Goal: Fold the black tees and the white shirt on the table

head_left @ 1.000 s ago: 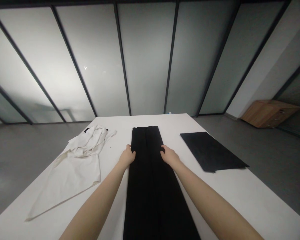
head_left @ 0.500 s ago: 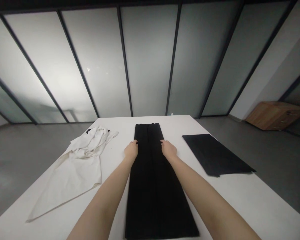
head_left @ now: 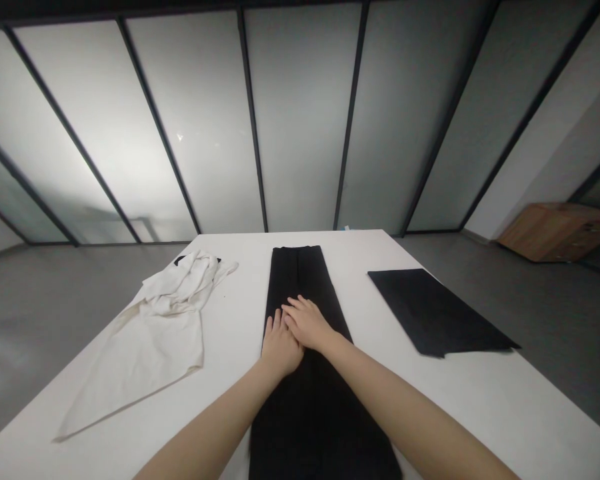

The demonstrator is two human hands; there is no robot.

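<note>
Both bare hands are together on the middle of the black trousers (head_left: 300,273), which lie folded lengthwise along the centre of the white surface (head_left: 240,340), squared end pointing away from the person. Main change: the hands, earlier resting apart at the two long edges, have moved inward and met. Left hand (head_left: 280,348) lies flat, its fingers (head_left: 276,323) slightly splayed and pointing up the garment. Right hand (head_left: 307,325) comes across at an angle, its fingers (head_left: 291,308) close together and touching the left hand. Neither hand pinches or lifts; the fingers are spread flat on the cloth, holding nothing, so contact has shifted from the edges to the centre of the garment. To the left, well apart, lies a crumpled white garment (head_left: 167,327). To the right lies a flat black sheet (head_left: 437,310). Beyond the surface, a wooden cabinet (head_left: 557,232) sits on the grey floor (head_left: 555,333).
</note>
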